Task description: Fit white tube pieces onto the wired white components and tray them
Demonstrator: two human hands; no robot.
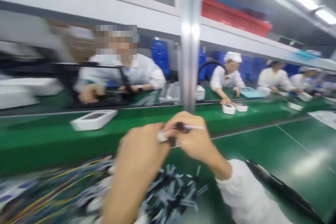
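My left hand (143, 148) and my right hand (193, 140) meet in front of me, above the worktop, both with curled fingers. A small dark piece with a thin pale strip (185, 127) is pinched in my right hand. A small whitish bit (162, 136) shows where the fingertips come together; blur hides what it is and which hand grips it. What my left fingers hold is hidden behind the back of that hand. Beneath the hands lies a heap of short grey and black strips (174, 192). Left of my left forearm is a bundle of coloured wires (65, 192) with whitish ends.
A green conveyor belt (39, 143) crosses ahead, carrying a white open box (94, 119) and other white boxes (228, 109). A metal post (189, 42) stands ahead. Several co-workers in white sit beyond the belt. A long black object (280, 185) lies at the right.
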